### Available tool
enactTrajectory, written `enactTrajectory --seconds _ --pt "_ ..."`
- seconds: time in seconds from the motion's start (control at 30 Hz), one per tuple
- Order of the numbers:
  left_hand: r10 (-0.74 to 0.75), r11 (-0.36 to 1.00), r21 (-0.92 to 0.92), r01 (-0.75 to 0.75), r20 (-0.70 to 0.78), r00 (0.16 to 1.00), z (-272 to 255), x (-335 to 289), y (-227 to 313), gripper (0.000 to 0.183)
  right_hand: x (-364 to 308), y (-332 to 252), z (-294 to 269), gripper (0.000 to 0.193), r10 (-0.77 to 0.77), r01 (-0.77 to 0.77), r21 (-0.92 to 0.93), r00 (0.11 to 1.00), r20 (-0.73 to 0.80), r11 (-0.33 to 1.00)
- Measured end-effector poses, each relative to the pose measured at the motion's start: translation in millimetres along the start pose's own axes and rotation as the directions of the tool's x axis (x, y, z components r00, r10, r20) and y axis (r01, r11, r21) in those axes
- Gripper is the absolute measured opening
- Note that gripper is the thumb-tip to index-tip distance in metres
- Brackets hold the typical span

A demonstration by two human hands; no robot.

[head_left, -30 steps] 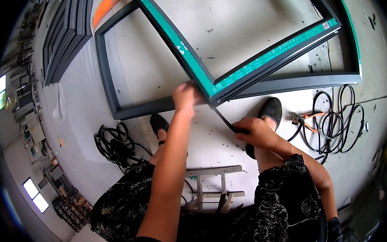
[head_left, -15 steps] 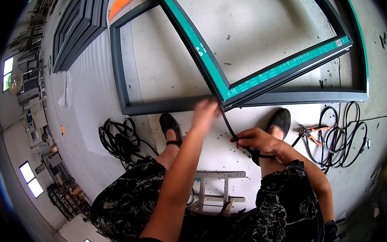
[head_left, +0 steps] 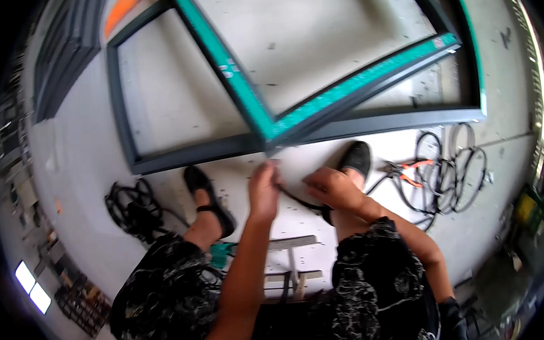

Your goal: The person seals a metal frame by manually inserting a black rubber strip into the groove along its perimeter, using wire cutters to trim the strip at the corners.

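My left hand is closed around the end of a thin black flexible strip, just below the corner of a green-faced dark frame. The strip sags from it toward my right hand and passes along that hand's underside. My right hand is curled shut, slightly blurred, and what its fingertips pinch, if anything, is hidden. The green-faced frame lies at a slant on top of a larger grey frame. Both hands are apart from the frames.
On the right, orange-handled pliers lie beside loops of black strip. Another black coil is at left. Grey frames are stacked far left. A small metal stool stands between my legs. My shoes are near the frames.
My left hand has come down from the frame corner, toward me. My right hand has turned, its fingers curling inward. The strip between them now sags. The view has shifted, moving the frames leftward.
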State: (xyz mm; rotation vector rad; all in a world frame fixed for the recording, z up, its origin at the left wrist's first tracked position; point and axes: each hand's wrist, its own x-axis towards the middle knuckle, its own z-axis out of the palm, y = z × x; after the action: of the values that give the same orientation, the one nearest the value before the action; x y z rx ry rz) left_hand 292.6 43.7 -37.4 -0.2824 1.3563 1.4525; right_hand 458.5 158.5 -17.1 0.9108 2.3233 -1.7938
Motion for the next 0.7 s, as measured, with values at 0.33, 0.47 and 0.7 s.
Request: enactTrajectory --seconds 0.33,0.47,0.7 --pt "-0.081 0.993 -0.084 0.085 0.042 0.996 -3.9 -10.5 23.9 0.022 -124.6 98.6 -104.2 0.042 0.282 -0.589 -0.582 0.797 -0.535 0.560" --pt "-0.090 0.992 -0.088 0.093 0.041 0.995 -0.2 -4.4 15.8 0.022 -140.4 127.2 -94.6 0.063 0.231 -0.454 -0.776 0.891 -0.391 0.438" --pt "-0.095 0.989 -0.117 0.092 -0.018 0.995 0.7 -5.2 13.9 0.022 -127.9 126.8 -108.3 0.043 0.231 -0.447 -0.812 0.893 -0.385 0.375"
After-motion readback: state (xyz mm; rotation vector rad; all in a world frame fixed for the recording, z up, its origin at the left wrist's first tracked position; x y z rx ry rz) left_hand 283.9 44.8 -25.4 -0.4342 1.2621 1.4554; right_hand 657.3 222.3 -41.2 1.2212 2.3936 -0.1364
